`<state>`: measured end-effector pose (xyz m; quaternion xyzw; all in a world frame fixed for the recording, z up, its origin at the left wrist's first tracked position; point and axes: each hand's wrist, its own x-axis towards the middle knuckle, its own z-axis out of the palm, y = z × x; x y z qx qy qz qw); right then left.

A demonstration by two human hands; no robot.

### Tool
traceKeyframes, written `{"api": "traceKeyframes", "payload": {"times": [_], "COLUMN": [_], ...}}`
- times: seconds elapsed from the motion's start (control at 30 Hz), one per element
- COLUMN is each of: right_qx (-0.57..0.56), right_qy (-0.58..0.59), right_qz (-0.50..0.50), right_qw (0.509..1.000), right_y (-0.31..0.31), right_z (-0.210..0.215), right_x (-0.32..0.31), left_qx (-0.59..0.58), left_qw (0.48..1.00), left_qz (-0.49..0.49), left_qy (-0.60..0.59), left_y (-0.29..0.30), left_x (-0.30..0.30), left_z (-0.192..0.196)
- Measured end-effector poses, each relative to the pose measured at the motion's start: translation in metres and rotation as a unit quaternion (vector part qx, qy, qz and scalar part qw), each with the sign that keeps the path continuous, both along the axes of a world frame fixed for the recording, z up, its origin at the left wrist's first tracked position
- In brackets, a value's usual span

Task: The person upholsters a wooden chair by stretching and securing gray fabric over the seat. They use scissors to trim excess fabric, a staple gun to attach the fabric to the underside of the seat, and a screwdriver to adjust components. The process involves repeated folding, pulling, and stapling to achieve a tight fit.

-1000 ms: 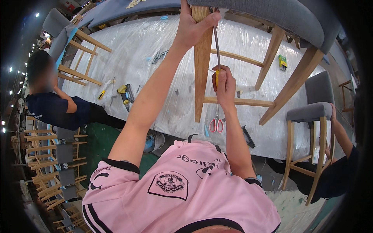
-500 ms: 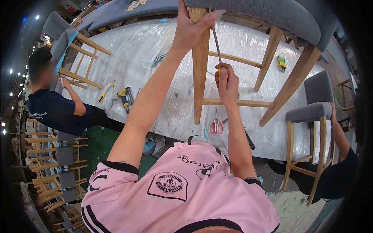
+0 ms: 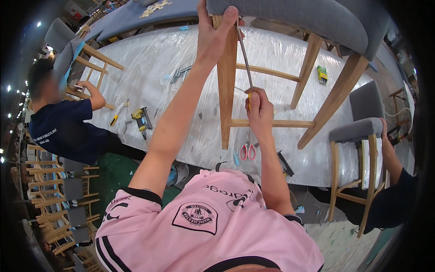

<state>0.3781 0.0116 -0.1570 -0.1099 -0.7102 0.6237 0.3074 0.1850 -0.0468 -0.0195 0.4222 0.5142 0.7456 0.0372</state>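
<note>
Only 1 view is here, from a fisheye camera on the person's head. It looks steeply down over the pink shirt (image 3: 204,226) and along both raised forearms, close to the wooden chair leg (image 3: 225,90), with the plastic-covered table (image 3: 149,68) bending away beyond toward the dark rim.

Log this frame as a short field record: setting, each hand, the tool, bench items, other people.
setting: long workbench wrapped in clear plastic, chairs stacked at left
left hand: grips top of a wooden chair leg just under the grey seat
right hand: closed on the yellow handle of a long screwdriver, shaft running up toward the seat
bench items: red-handled scissors, yellow power tool, small green box
other people: one in dark blue at left; another's arm on a grey chair at right
</note>
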Motion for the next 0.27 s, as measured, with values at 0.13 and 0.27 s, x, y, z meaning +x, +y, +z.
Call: {"api": "traceKeyframes", "payload": {"times": [0.13, 0.27], "right_qx": [-0.003, -0.016], "right_qy": [-0.015, -0.035], "right_qz": [0.007, 0.022], "right_qw": [1.0, 0.999], "right_y": [0.006, 0.012], "right_z": [-0.002, 0.008], "right_x": [0.006, 0.004], "left_qx": [0.003, 0.037], "left_qw": [0.998, 0.99], "left_qz": [-0.022, -0.048], "left_qy": [-0.064, -0.124], "left_y": [-0.002, 0.003], "left_x": [0.005, -0.004], "left_z": [0.005, -0.003]}}
